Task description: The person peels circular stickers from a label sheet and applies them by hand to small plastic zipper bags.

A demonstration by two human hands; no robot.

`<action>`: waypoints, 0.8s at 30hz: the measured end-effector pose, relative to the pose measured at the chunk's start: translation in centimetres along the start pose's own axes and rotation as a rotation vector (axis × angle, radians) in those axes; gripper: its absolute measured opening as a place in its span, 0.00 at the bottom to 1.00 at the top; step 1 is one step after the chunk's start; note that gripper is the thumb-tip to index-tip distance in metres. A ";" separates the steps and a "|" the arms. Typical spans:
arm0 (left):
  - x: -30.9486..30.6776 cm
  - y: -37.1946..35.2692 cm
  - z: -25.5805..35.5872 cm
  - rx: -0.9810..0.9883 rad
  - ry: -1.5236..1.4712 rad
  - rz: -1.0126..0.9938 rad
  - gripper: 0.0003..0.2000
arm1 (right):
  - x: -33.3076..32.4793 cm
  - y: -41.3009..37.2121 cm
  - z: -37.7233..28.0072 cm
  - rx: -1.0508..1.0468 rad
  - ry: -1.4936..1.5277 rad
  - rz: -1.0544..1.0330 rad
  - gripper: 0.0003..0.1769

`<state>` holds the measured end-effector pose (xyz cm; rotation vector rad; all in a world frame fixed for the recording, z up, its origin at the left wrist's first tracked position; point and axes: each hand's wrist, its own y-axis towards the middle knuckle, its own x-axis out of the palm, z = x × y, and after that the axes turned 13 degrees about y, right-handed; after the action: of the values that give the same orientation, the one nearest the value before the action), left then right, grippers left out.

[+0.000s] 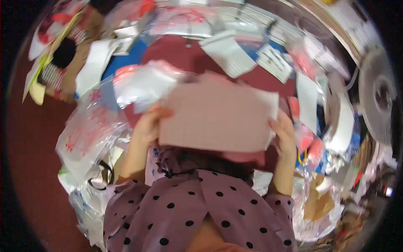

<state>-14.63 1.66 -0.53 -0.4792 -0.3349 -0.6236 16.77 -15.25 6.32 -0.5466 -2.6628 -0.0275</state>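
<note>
A wide pinkish-brown sheet stack (216,115), blurred by motion, is held up in front of my chest. White layers show along its right edge, like paper. My left hand (152,119) grips its left edge, with the thumb over the front face. At the opposite edge, my right hand (284,129) is closed on the right side near the white layers. Behind the stack's upper left corner lies a clear plastic bag (145,86) with pinkish-red contents along its top.
A dark red surface (168,52) spreads beyond the stack. Around it lie printed paper sheets (228,54), a white label card (273,63), and a crumpled plastic bag with red print (90,130). At the far right stands a round fan (378,96); a cardboard piece (82,46) lies at upper left.
</note>
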 end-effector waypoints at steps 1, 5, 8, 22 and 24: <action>2.0 -1.1 2.3 -0.063 0.304 -0.100 0.15 | -2.0 -0.2 0.1 0.097 -0.057 -0.122 0.12; 2.0 -2.2 7.9 0.024 0.887 -0.786 0.17 | -4.5 0.6 0.4 0.021 -0.206 -0.558 0.21; -3.9 -2.3 8.8 0.547 0.499 -0.725 0.09 | -6.3 0.5 1.9 -0.400 -0.064 -0.127 0.19; -28.2 0.9 16.7 0.329 0.756 1.195 0.10 | 13.7 2.4 -4.1 -0.740 -0.240 -0.914 0.11; -29.5 1.7 15.7 0.383 0.581 1.167 0.11 | 14.2 1.4 -3.0 -0.831 -0.217 -0.727 0.08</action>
<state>-38.53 25.01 -0.79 -0.0526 0.3855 0.4509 6.68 -8.96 14.71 0.2518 -2.8163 -1.3765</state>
